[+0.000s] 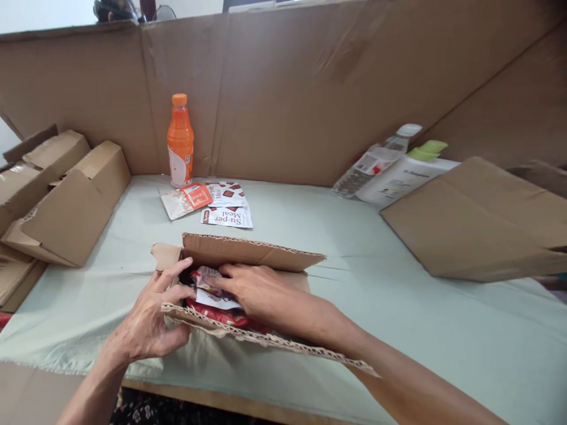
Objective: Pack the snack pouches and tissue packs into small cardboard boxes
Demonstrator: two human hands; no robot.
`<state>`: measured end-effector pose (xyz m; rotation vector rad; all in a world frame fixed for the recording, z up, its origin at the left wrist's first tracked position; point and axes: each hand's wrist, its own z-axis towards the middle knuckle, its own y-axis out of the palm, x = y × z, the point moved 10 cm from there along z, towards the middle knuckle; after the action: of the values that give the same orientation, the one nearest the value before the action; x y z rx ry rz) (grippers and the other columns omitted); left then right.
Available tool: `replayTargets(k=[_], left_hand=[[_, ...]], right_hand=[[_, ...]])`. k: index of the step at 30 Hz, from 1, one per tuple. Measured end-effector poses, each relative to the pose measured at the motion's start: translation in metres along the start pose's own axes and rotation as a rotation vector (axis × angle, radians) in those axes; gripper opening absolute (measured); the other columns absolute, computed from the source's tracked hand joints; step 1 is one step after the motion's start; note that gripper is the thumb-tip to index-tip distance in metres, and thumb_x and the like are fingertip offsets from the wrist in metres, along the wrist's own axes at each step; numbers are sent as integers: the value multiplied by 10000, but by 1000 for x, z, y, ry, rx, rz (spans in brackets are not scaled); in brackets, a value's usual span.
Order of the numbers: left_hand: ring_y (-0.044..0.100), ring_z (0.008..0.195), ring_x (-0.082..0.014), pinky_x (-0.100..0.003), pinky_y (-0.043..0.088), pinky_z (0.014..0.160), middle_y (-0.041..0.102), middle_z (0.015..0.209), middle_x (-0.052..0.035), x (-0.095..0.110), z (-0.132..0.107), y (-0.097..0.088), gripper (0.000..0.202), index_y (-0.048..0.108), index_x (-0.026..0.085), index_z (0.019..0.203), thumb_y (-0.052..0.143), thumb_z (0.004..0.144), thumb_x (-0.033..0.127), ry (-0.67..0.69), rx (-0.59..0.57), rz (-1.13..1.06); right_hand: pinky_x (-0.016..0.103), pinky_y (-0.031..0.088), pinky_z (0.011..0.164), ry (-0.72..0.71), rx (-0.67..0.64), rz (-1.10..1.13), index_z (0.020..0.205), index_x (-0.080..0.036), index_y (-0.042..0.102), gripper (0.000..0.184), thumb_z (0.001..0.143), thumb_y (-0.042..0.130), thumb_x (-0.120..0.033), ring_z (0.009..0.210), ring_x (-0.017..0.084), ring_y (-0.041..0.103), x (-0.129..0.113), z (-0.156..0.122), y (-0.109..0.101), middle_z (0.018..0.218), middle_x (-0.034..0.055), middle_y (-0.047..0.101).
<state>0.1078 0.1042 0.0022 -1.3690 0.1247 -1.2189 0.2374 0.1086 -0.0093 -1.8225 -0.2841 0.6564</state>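
Observation:
A small open cardboard box (pixel 248 251) sits on the pale green cloth in front of me. My left hand (pixel 148 319) rests on the box's left edge, thumb and fingers spread around the near flap. My right hand (pixel 261 292) reaches inside the box, fingers lying flat on a white and red packet (pixel 208 289) that sits on top of red packets (pixel 221 316). Beyond the box lie three loose sachets: an orange one (pixel 186 199) and two white "Su-per Meal" ones (pixel 227 215). An orange drink bottle (pixel 180 141) stands upright behind them.
Folded cardboard boxes (pixel 66 200) are stacked at the left. A large flat cardboard piece (pixel 478 224) lies at the right, with a clear water bottle (pixel 376 162) and a white green-capped bottle (pixel 407 174) lying behind it. A tall cardboard wall (pixel 310 88) rings the table.

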Motion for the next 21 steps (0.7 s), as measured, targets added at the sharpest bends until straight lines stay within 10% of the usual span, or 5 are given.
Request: replayTargets(k=[6, 10, 15, 21], left_hand=[[521, 1380, -357, -567, 469, 1078, 357, 1647, -131, 4, -2, -1, 475, 602, 244, 1183, 598, 728, 111, 3, 9, 25], [393, 1489, -384, -572, 449, 1118, 243, 1691, -141, 9, -12, 0, 568, 551, 253, 1284, 607, 737, 111, 35, 43, 25], [309, 1539, -369, -532, 477, 1116, 99, 1733, -110, 9, -26, -6, 538, 539, 246, 1353, 574, 828, 134, 52, 199, 45], [368, 1512, -336, -533, 462, 1140, 221, 1709, -85, 19, -34, -27, 409, 612, 242, 1249, 579, 860, 118, 95, 415, 19]], right_hand=[[342, 561, 833, -14, 71, 28, 1419, -261, 619, 500, 931, 614, -151, 1026, 254, 716, -1, -7, -7, 1204, 81, 740], [332, 593, 837, -54, 351, 57, 1130, -202, 759, 347, 1004, 450, -108, 957, 220, 747, 0, -28, -24, 1081, 71, 793], [336, 620, 924, -115, 732, 148, 1157, -185, 747, 304, 1036, 468, -178, 1035, 202, 750, 7, -60, -52, 1146, 84, 788], [374, 608, 1010, -41, 854, 238, 1205, -218, 738, 312, 1003, 506, -163, 1153, 218, 720, 22, -68, -51, 1246, 85, 754]])
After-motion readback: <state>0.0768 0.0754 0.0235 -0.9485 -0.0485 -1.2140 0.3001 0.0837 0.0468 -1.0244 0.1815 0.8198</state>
